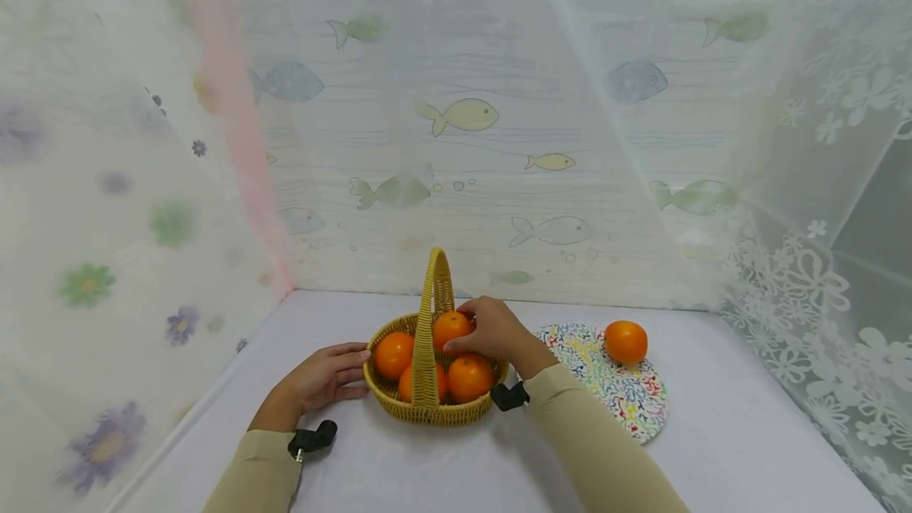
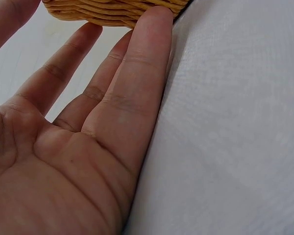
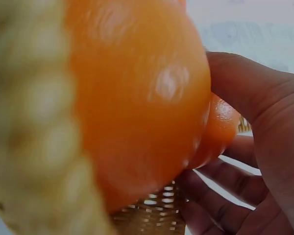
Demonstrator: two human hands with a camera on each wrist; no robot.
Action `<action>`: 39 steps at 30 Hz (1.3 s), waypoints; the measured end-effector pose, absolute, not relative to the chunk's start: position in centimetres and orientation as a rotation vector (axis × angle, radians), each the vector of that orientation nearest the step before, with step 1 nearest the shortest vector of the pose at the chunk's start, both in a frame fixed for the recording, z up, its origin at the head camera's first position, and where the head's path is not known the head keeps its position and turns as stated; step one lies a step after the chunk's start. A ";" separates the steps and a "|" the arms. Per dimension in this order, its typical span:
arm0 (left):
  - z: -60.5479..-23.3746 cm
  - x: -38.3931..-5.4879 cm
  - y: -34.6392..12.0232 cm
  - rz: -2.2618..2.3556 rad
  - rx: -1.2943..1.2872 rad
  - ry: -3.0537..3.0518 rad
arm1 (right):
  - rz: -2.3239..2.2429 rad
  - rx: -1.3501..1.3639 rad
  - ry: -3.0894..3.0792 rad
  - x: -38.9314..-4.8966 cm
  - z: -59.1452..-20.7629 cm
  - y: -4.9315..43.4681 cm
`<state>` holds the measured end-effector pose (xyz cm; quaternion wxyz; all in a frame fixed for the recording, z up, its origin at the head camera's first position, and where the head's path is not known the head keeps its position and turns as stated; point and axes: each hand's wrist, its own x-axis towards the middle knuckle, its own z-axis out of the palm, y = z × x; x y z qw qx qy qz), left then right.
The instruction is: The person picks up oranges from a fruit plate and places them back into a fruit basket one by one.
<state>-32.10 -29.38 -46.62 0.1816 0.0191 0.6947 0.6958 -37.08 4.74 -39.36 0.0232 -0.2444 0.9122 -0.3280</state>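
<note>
A yellow wicker basket [image 1: 427,416] with a tall arched handle stands on the table and holds several oranges. My right hand [image 1: 497,331] reaches in over the basket's right side, thumb and fingers around the orange at the back [image 1: 450,329]. In the right wrist view that orange [image 3: 221,120] is partly hidden behind a nearer orange [image 3: 142,98]. My left hand [image 1: 324,377] rests against the basket's left side with its fingers extended. In the left wrist view, fingertips touch the woven wall [image 2: 98,13], and the hand's edge lies on the table.
Right of the basket lies a round, colourfully speckled mat [image 1: 584,355] with a single orange [image 1: 626,342] at its far right edge. A white cloth [image 1: 399,473] covers the table. Sheer curtains with fish [image 1: 466,114] and flower patterns hang behind and at both sides.
</note>
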 end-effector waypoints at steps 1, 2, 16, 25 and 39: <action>-46.6 -32.1 -29.4 1.963 0.054 1.963 | -1.016 -0.763 2.814 -37.0 -39.3 4.6; -46.5 -32.1 -29.4 1.962 0.057 1.964 | -1.016 -0.766 2.802 -37.0 -39.2 4.4; -46.7 -32.1 -29.6 1.973 0.049 1.945 | -0.895 -0.737 2.777 -36.7 -39.3 3.3; -46.6 -32.0 -29.5 1.967 0.048 1.946 | -0.774 -0.657 2.849 -36.2 -39.3 2.8; -46.3 -31.9 -29.4 1.957 0.065 1.945 | -0.734 -0.652 2.830 -36.3 -39.2 2.7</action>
